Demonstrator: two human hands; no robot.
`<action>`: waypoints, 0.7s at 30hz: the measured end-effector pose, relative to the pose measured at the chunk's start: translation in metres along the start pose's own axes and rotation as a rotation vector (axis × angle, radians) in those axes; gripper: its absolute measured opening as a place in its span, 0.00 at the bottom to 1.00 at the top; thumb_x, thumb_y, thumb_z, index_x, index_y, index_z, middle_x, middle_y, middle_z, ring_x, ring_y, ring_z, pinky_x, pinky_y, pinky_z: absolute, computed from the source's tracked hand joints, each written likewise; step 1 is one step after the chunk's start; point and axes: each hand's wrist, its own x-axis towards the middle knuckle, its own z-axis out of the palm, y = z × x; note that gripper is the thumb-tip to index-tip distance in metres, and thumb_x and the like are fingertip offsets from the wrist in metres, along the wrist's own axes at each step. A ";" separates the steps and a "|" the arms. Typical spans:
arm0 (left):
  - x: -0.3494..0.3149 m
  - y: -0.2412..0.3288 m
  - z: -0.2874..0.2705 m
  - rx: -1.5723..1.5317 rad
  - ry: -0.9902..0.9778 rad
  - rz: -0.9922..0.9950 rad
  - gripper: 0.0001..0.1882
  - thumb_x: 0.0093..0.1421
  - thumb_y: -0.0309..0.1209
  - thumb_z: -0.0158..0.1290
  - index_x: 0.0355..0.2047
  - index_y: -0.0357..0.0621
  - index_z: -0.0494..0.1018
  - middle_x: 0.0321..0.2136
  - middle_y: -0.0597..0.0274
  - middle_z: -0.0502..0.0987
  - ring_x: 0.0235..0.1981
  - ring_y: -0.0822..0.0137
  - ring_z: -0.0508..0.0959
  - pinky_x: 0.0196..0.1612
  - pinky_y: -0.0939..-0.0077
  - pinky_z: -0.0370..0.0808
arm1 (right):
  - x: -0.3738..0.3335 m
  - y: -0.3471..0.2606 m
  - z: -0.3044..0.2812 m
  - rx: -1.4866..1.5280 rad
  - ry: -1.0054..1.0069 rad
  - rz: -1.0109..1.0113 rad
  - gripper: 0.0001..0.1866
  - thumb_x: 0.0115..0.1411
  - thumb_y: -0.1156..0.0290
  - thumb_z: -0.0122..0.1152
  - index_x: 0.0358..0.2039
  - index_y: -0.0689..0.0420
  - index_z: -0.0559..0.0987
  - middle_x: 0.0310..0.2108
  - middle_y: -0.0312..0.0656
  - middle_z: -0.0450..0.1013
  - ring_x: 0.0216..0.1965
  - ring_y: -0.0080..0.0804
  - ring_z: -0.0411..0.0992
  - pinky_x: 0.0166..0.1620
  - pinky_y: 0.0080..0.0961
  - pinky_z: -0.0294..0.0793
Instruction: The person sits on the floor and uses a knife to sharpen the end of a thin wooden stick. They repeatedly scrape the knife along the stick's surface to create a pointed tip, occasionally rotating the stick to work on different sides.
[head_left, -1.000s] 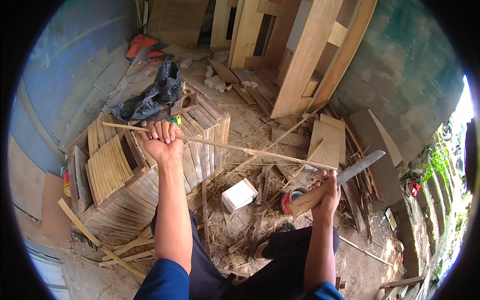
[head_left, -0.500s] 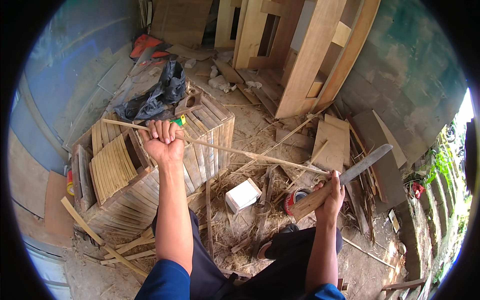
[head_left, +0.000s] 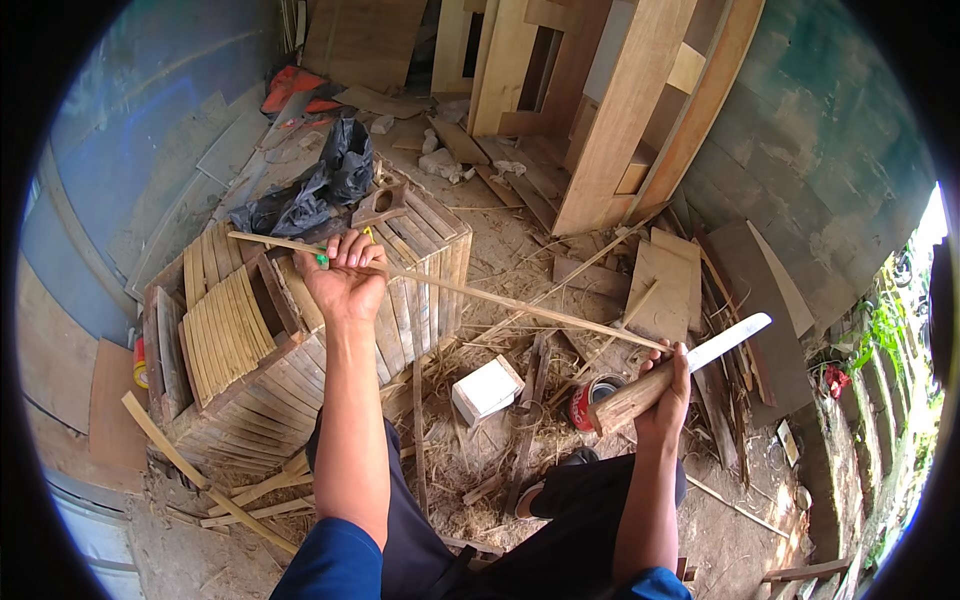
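A long thin bamboo strip (head_left: 510, 304) slants across in front of me, lower at its right end. My left hand (head_left: 345, 285) is closed around it near the upper left end, over a slatted wooden crate (head_left: 235, 325). In my right hand (head_left: 662, 405) is a machete (head_left: 722, 345) with a thick wooden handle, its blade pointing up and right. The fingers of that hand also meet the strip's right end. Something small and green with yellow (head_left: 323, 259) shows behind my left hand, mostly hidden.
A black plastic bag (head_left: 325, 180) lies on the crate. Below the strip stand a white block-shaped container (head_left: 487, 390) and a red can (head_left: 582, 408), among shavings and loose strips. Tall wooden frames (head_left: 615, 130) rise at the back. Boards (head_left: 660, 280) lean at the right.
My left hand has slid rightward along the strip, leaving a longer end beyond it. The machete has turned slightly, its blade now brighter and its tip lower and further left.
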 end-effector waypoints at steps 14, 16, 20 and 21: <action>0.001 -0.002 -0.007 0.049 -0.012 -0.016 0.33 0.70 0.60 0.41 0.18 0.46 0.63 0.18 0.71 0.57 0.21 0.73 0.56 0.28 0.75 0.57 | -0.003 -0.003 0.009 0.046 0.054 -0.012 0.16 0.70 0.63 0.59 0.49 0.60 0.70 0.45 0.43 0.72 0.38 0.26 0.73 0.39 0.20 0.80; 0.001 -0.003 -0.006 0.042 0.007 -0.009 0.34 0.70 0.61 0.41 0.18 0.46 0.63 0.19 0.70 0.58 0.22 0.72 0.57 0.28 0.75 0.58 | -0.004 -0.003 0.012 0.053 0.063 -0.008 0.15 0.70 0.63 0.59 0.49 0.59 0.70 0.45 0.43 0.72 0.38 0.25 0.73 0.40 0.19 0.80; -0.001 -0.008 -0.001 0.078 0.080 0.046 0.35 0.69 0.63 0.42 0.19 0.46 0.64 0.20 0.68 0.60 0.24 0.70 0.60 0.30 0.76 0.60 | -0.003 -0.004 0.009 0.118 0.065 0.014 0.14 0.70 0.66 0.60 0.49 0.60 0.72 0.41 0.44 0.73 0.36 0.27 0.75 0.40 0.20 0.83; -0.002 -0.010 0.001 0.077 0.071 0.062 0.35 0.68 0.64 0.42 0.19 0.45 0.65 0.20 0.67 0.60 0.24 0.70 0.61 0.30 0.75 0.60 | -0.002 -0.004 0.006 0.159 0.031 0.018 0.13 0.69 0.67 0.60 0.49 0.60 0.73 0.40 0.44 0.74 0.35 0.28 0.76 0.39 0.21 0.84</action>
